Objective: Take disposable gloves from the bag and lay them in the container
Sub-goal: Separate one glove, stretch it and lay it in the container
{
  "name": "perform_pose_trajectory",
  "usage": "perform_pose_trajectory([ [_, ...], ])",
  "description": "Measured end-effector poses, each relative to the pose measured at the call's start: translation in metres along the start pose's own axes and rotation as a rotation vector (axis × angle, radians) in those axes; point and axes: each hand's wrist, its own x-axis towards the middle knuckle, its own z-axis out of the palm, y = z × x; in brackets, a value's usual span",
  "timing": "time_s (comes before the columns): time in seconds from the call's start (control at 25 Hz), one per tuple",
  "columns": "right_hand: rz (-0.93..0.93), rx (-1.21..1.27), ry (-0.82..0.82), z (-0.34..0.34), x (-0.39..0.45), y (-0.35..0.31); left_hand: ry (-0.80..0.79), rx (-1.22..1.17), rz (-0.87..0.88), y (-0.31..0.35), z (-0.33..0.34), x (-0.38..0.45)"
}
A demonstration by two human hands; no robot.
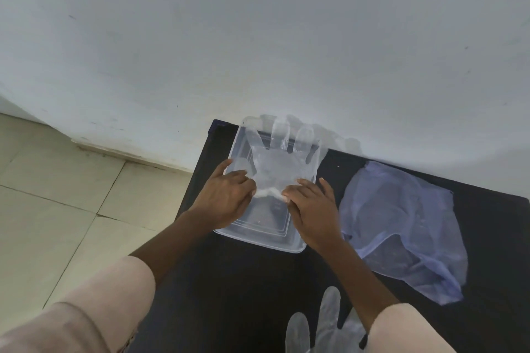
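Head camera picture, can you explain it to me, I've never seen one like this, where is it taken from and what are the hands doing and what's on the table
There is no machine here. The picture comes from a wide-angle camera worn on a person's head, looking forward and down, so you see their own arms and pale sleeves reaching away from you.

The left hand and right hand each pinch the cuff of a clear disposable glove. They hold it spread over a clear plastic container, its fingers pointing toward the white wall and reaching past the far rim.

The container sits on a dark table. To its right lies a crumpled, see-through bluish bag. At the bottom edge, near the right sleeve, another glove lies on the table. The tiled floor shows on the left.
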Motion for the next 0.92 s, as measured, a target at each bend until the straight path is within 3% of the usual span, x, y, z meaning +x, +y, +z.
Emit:
perform_pose_trajectory([
  [0.28, -0.018, -0.056, -0.207, -0.006, 0.001, -0.001, -0.080, 0.044, 0.033, -0.002, -0.002, -0.003],
  [0.64, -0.119, -0.186, -0.570, -0.030, 0.006, 0.001, -0.479, 0.160, 0.148, -0.014, -0.011, -0.002],
  [0.92, -0.092, -0.265, -0.714, -0.035, 0.013, -0.004, -0.605, 0.205, 0.078, -0.003, -0.018, 0.006],
])
